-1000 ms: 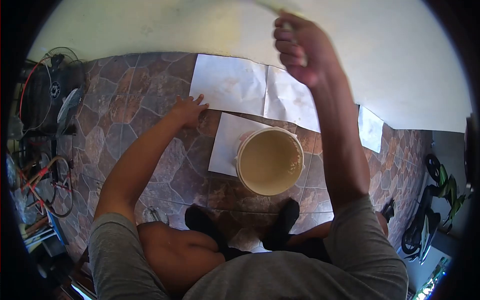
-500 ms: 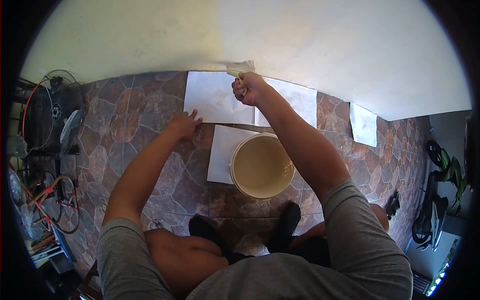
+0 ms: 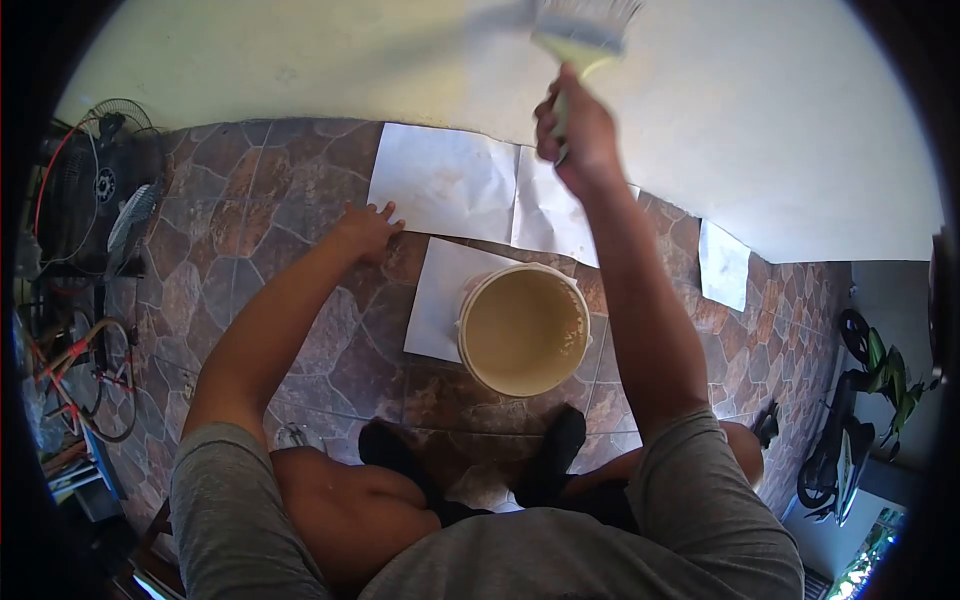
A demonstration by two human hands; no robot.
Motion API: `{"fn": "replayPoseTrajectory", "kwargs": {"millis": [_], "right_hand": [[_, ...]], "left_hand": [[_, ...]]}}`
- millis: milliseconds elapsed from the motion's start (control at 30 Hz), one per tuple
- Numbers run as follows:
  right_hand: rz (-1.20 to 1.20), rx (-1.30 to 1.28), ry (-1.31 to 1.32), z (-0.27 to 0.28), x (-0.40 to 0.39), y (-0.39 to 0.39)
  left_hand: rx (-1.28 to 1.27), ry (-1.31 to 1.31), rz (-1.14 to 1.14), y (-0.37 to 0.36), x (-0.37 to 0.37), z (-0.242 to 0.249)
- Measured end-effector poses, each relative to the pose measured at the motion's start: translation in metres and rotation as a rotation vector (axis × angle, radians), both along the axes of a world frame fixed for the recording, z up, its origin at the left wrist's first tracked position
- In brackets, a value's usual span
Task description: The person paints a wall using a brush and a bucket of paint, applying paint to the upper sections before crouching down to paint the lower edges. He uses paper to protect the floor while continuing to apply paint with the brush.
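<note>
My right hand [image 3: 583,130] is wrapped round the pale handle of a wide paintbrush [image 3: 585,42], whose bristles point up along the wall [image 3: 740,120]. My left hand [image 3: 368,232] rests with fingers spread at the lower left corner of a white paper sheet [image 3: 445,185] laid on the floor against the wall. A cream bucket [image 3: 523,330] stands between my feet and that sheet, its inside coated pale. Part of another white sheet [image 3: 430,320] shows under the bucket's left side.
A small white sheet [image 3: 724,265] lies by the wall on the right. At the left stand a black fan [image 3: 105,190] and a coiled hose [image 3: 100,385]. A green and black motorbike [image 3: 865,400] is at the far right. Stone-patterned tiles [image 3: 320,350] cover the floor.
My right hand has lifted the paintbrush from the wall's base to higher up and further right on the wall. My left hand has stayed by the sheet's corner.
</note>
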State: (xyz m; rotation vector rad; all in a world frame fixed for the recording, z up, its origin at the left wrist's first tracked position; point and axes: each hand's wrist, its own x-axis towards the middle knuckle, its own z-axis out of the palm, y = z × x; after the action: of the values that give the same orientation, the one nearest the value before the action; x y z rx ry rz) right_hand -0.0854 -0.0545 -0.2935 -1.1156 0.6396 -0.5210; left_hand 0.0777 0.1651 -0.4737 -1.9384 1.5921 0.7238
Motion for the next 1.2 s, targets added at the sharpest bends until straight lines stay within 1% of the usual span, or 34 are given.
{"fn": "replayPoseTrajectory", "kwargs": {"millis": [33,67,133,200,233,300,333,400,433,467,533,600,667,700,767,800,867,933,967,1033,1067,1100,1133,1167,1200], "right_hand": [[-0.007,-0.030,0.084,-0.023,0.000,-0.001],[-0.016,-0.004,0.160,-0.040,0.000,-0.001],[0.002,0.009,0.283,-0.067,-0.006,-0.001],[0.057,-0.003,0.381,-0.091,-0.015,-0.010],[0.060,-0.015,0.379,-0.100,-0.021,-0.015],[0.066,-0.409,0.711,-0.112,-0.033,-0.028],[0.068,-0.421,0.707,-0.117,-0.040,-0.033],[0.025,-1.180,0.882,-0.123,-0.054,-0.037],[0.097,-1.111,0.951,-0.103,-0.055,-0.029],[0.088,-1.111,0.954,-0.095,-0.052,-0.029],[0.239,-1.175,0.994,-0.089,-0.045,-0.030],[0.196,-1.160,1.016,-0.093,-0.036,-0.043],[0.108,-1.203,1.041,-0.089,-0.039,-0.047],[0.114,-1.157,1.091,-0.084,-0.047,-0.048],[0.009,-1.091,1.096,-0.100,-0.077,-0.065],[-0.050,-1.018,1.129,-0.102,-0.095,-0.070],[-0.164,-0.953,1.178,-0.108,-0.130,-0.079],[-0.326,-0.687,1.231,-0.113,-0.155,-0.084],[-0.340,-0.667,1.233,-0.119,-0.160,-0.084],[-0.406,-0.704,1.171,-0.132,-0.163,-0.087],[-0.409,-0.674,1.151,-0.151,-0.151,-0.091],[-0.362,-1.039,1.037,-0.171,-0.136,-0.088],[-0.219,-1.029,1.013,-0.155,-0.110,-0.067],[-0.176,-0.957,0.919,-0.150,-0.085,-0.051],[-0.126,-0.879,0.894,-0.136,-0.062,-0.034]], "left_hand": [[0.001,0.005,0.008,0.000,0.001,0.000],[-0.004,0.009,0.012,0.002,0.000,0.000],[-0.008,0.018,0.026,0.002,0.000,0.003],[-0.008,0.009,0.025,0.000,0.003,-0.004],[0.004,0.007,0.022,0.000,0.003,-0.008],[-0.004,0.013,0.028,0.001,0.002,-0.004],[0.002,0.020,0.030,0.002,0.001,-0.003],[0.012,0.014,0.030,0.002,0.001,-0.002],[0.030,0.009,0.022,0.001,0.001,-0.001],[0.026,0.006,0.015,0.000,0.001,0.000],[0.034,0.018,0.013,-0.001,0.000,0.002],[0.018,0.012,0.005,-0.001,0.001,-0.004],[0.023,0.014,0.000,0.002,0.004,-0.010],[0.001,0.011,0.008,0.003,0.005,-0.012],[-0.016,0.019,0.012,0.001,0.005,-0.015],[-0.014,0.020,0.013,0.000,0.005,-0.016],[-0.011,0.019,0.020,0.000,0.005,-0.018],[-0.022,0.014,0.022,-0.001,0.004,-0.018],[-0.015,0.007,0.002,-0.003,0.003,-0.016],[-0.018,-0.026,0.010,-0.008,-0.001,-0.010],[-0.007,-0.043,-0.024,-0.011,-0.003,-0.007],[-0.007,-0.050,-0.024,-0.012,-0.004,-0.007],[-0.008,-0.059,-0.019,-0.012,-0.003,-0.007],[0.003,-0.081,-0.045,-0.013,-0.001,-0.007],[-0.024,-0.064,-0.038,-0.011,-0.001,-0.009]]}}
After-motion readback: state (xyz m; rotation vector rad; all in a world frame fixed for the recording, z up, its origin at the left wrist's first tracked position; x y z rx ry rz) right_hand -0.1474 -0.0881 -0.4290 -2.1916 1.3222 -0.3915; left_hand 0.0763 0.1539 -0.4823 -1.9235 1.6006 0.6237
